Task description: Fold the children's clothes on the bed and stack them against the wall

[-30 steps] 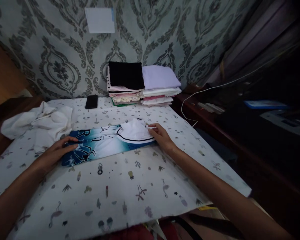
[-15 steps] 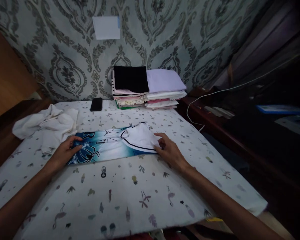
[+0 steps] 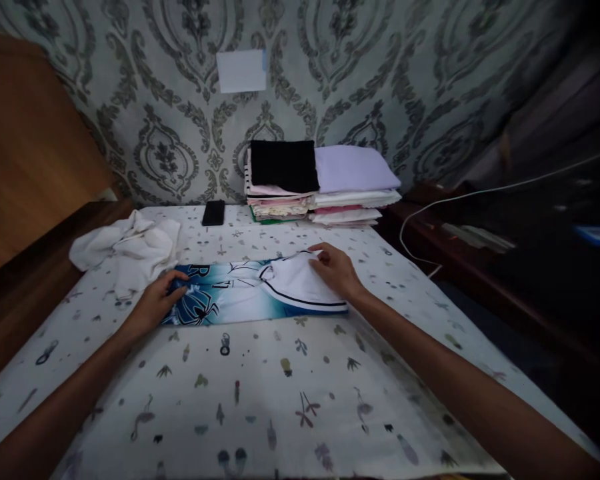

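Observation:
A blue and white garment [image 3: 245,293] with a black spider print lies folded into a long strip on the patterned cloth. My left hand [image 3: 163,297] pinches its left end, thumb on top near the spider. At the other end, my right hand [image 3: 336,268] has its thumb and fingers closed on the upper edge of the white part, near the right corner. The garment's lower edge lies flat on the cloth.
Two stacks of folded clothes, one topped black [image 3: 283,165], one lilac [image 3: 355,169], stand by the wall. A phone [image 3: 213,213] and a crumpled white cloth [image 3: 130,250] lie left. A white cable [image 3: 460,195] runs at right on the patterned tablecloth's [image 3: 260,400] far side.
My right hand has moved from the garment's right end up to its upper edge. The left hand keeps its hold. The whole view has shifted, so things appear further right.

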`<state>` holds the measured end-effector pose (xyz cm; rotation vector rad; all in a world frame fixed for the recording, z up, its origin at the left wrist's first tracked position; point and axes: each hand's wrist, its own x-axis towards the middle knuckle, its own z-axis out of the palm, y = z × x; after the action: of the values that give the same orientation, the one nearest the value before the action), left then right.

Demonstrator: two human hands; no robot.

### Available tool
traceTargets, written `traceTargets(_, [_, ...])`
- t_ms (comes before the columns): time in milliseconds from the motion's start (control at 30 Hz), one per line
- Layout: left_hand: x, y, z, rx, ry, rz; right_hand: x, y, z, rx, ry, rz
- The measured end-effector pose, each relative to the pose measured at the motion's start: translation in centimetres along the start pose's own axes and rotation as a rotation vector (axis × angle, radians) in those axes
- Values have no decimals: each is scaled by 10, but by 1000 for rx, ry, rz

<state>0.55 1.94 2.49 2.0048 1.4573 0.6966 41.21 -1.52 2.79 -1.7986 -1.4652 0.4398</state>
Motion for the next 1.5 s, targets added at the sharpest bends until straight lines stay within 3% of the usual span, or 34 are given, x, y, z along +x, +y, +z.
traceTargets(67, [1, 0, 0, 24, 29, 5, -3, 6, 3, -162, 26, -109])
traceTargets(233, [1, 3, -5, 182, 3, -24, -5, 11, 4, -464, 7, -110])
traceTargets(333, [-2, 3, -12, 270, -15, -45, -12, -9, 5, -530, 45, -266])
traceTargets(400, [-2, 2, -17, 302, -47, -61, -23, -32, 12, -450, 2, -399])
traceTargets(567, [19, 1, -24, 412, 17, -5, -71, -104, 68, -239, -371, -683])
traceTargets(700, [55, 3, -19, 396, 22, 173, -96, -153, 125, -342, -481, -779])
traceTargets(867, [75, -2, -13, 485, -118, 124, -99, -178, 167, -412, -469, -762])
traceTargets(1067, [73, -13, -28, 363, -182, 53, -98, -178, 178, -419, -459, -795])
traceTargets(1167, [75, -15, -33, 228, -283, 74, -98, -180, 174, -382, -461, -720])
traceTargets(1233, [73, -13, -35, 55, -329, 8, -97, -183, 166, -333, -476, -646])
traceTargets(1367, [62, 10, -36, -300, -233, -140, -95, -188, 145, -129, -462, -441])
traceTargets(1500, [61, 49, -32, -442, -154, -157, -89, -180, 125, 201, -310, -258])
